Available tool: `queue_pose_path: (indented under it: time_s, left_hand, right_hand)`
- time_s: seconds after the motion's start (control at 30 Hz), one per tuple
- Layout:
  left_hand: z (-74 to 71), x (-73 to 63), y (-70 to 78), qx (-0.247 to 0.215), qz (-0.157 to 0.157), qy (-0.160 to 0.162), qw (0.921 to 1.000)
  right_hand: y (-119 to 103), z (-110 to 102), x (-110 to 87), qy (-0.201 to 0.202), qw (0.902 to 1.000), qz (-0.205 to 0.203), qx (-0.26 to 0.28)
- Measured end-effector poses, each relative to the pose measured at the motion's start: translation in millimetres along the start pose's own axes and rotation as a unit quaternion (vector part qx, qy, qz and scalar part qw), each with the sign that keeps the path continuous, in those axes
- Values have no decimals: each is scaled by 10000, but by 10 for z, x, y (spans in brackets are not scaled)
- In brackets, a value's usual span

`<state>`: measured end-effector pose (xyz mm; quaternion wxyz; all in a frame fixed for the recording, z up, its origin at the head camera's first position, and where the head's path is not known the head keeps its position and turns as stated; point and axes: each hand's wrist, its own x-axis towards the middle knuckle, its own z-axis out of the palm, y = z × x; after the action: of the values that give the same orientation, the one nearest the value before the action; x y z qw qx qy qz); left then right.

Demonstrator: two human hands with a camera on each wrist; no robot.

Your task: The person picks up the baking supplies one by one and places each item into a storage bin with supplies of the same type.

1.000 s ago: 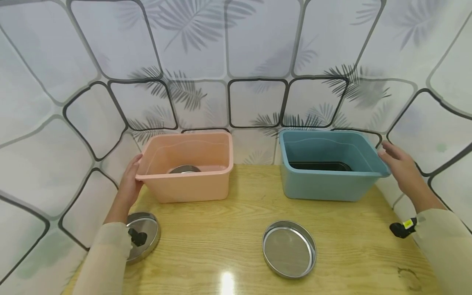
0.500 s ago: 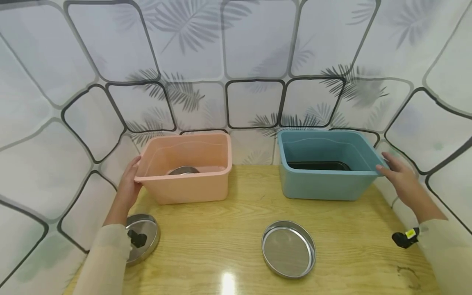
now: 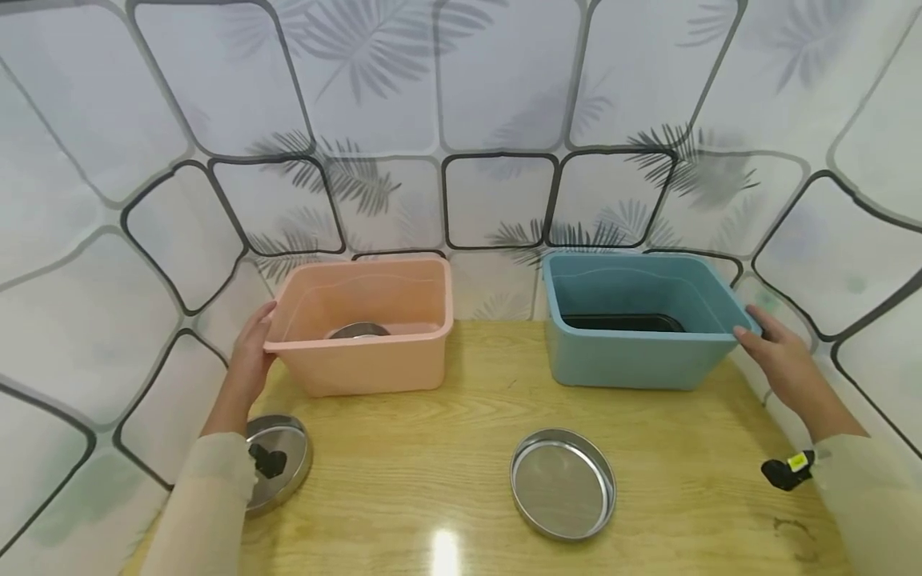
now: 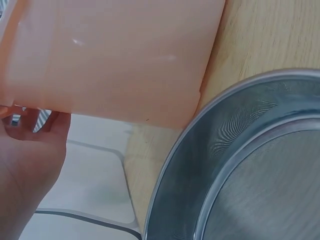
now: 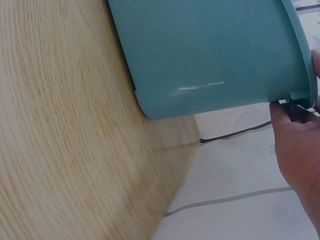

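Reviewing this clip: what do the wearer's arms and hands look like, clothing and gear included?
The left hand and right hand are ungloved. The left sleeve and right sleeve are long, plain and pale cream. A small black device with a yellow patch juts from the right cuff; another black device shows at the left.

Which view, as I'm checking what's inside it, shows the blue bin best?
The head view: it shows the blue bin from above, with a dark item inside. The right wrist view shows only its outer wall and rim, gripped by the right hand. The left wrist view shows none of it.
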<state>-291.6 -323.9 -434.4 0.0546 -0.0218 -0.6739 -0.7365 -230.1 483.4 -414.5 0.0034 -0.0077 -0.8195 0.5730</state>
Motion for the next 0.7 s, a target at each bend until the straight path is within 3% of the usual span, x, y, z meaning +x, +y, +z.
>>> queue_pose_path:
  time_s: [0.07,0.13,0.27,0.37,0.5,0.7]
  left_hand:
    - [-2,6,25,46,-83,85,9999]
    - [-4,1,50,165,-192,221,9994]
    - [-32,-30,93,403,-267,369,9981]
    - [-71,-69,124,470,-175,342,9982]
    - [-142,-154,174,510,6,319,9982]
    - [-236,-342,233,948,187,293,9949]
  right_hand:
    - [16,9,-10,42,9997,-9,-255]
    - [34,13,-13,54,9999,-24,-159]
    - [62,22,-5,16,9990,-139,436]
    - [79,29,4,-15,9947,-248,995]
    - [90,37,6,-78,9907,-321,1320]
    - [83,44,-8,-58,9887,-353,1455]
